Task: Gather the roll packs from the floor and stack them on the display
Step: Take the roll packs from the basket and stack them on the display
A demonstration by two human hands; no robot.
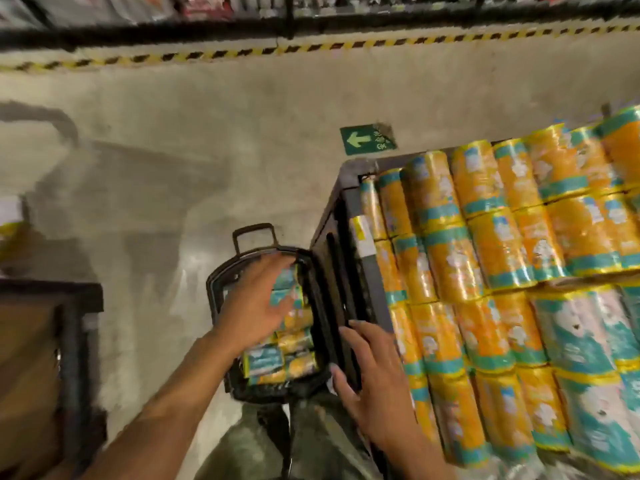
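- On the concrete floor (173, 174), just beside the display's dark side panel (334, 258): a black basket (217, 296) with its handle (254, 233) raised at the far end.
- Inside that basket: roll packs (294, 344) in orange, yellow and teal wrap, lying side by side in a few rows.
- Reaching down into the basket with the left hand (254, 301); fingers stretched out and spread, laid over the topmost packs, not curled round any; some motion blur here.
- Resting the right hand (375, 379) flat against the lower edge of the side panel, fingers straight and apart, holding nothing.
- On the display to the right: many more stacked packs (485, 258) of the same wrap, packed tight in rows, with larger teal-and-white packs (581, 337) at the near right.
- Below, between the forearms: olive trousers (311, 441).
- Farther off on the floor: a green arrow sign (367, 138) pointing left, and a yellow-and-black hazard stripe (207, 56) along the foot of blurred shelving (138, 10).
- At the left edge: a dark-framed wooden fixture (52, 341).
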